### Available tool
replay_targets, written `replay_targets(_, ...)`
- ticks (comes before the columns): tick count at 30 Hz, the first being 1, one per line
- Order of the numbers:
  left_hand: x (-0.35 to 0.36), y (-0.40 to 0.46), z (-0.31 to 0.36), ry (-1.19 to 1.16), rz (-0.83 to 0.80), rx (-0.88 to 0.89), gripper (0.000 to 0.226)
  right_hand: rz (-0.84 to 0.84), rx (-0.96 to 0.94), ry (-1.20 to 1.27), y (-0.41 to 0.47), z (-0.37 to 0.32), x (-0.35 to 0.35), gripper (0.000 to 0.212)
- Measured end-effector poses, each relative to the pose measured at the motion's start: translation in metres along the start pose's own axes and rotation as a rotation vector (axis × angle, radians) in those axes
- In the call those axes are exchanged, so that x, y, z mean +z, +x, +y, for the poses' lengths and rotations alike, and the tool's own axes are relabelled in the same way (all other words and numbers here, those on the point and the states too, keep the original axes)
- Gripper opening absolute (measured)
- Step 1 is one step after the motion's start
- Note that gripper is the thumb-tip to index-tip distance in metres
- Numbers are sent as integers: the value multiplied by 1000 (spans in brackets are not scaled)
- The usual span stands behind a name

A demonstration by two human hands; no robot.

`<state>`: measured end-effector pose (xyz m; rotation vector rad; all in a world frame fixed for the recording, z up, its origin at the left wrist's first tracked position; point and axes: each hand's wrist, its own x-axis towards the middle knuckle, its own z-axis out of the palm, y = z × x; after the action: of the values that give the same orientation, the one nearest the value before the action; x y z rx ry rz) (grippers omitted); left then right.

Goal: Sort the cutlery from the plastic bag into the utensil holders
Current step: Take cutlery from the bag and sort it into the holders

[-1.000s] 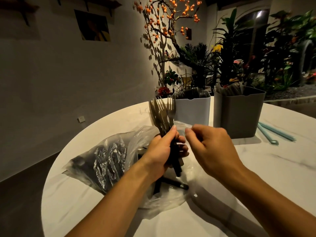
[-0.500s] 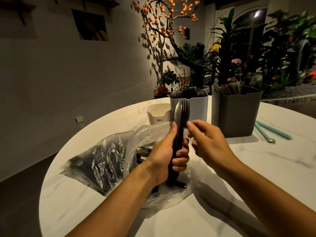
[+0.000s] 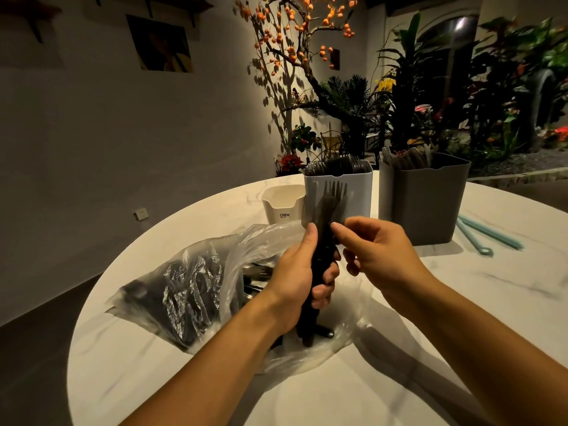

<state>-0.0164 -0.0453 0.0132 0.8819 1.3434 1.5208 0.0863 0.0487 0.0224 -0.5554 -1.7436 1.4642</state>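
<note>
My left hand (image 3: 299, 278) grips a bundle of dark-handled forks (image 3: 330, 201), held upright with the tines up and the handle ends resting on the clear plastic bag (image 3: 196, 287). My right hand (image 3: 375, 247) is beside the bundle, its forefinger tip touching the fork necks just under the tines. More cutlery lies inside the bag. Behind stand a white utensil holder (image 3: 356, 195) with dark cutlery in it, a grey holder (image 3: 430, 198) with pale cutlery, and a small cream holder (image 3: 281, 204).
The round white marble table (image 3: 461, 318) carries two pale blue sticks (image 3: 479, 235) at the right, beside the grey holder. Potted plants and an orange-berried tree stand beyond the far edge. A grey wall is at the left.
The forks were fanned out and leaning left; now they are gathered into a tight upright bundle. My right hand moved from the bag's plastic to the fork necks.
</note>
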Motion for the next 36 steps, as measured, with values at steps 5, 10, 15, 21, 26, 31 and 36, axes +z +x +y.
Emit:
replay_targets(5, 2, 1, -2, 41, 124, 115, 40, 34, 4, -6, 1, -1, -1, 18)
replay_targets(10, 2, 1, -1, 75, 193, 191, 34, 20, 37, 25, 1, -3, -1, 12)
replay_targets(15, 4, 0, -5, 137, 146, 212, 35, 15, 62, 109, 1, -6, -1, 24)
replay_targets(21, 4, 0, -6, 141, 136, 175, 51, -19, 84, 182, 1, -8, -6, 12)
replay_targets(26, 5, 1, -6, 110, 133, 194, 37, 9, 92, 170, 3, -7, -10, 14)
replay_targets(31, 3, 2, -5, 103, 122, 188, 41, -2, 75, 195, 3, -8, -10, 18)
replay_targets(36, 3, 1, -7, 59, 55, 113, 74, -10, 78, 203, 3, -7, -8, 17)
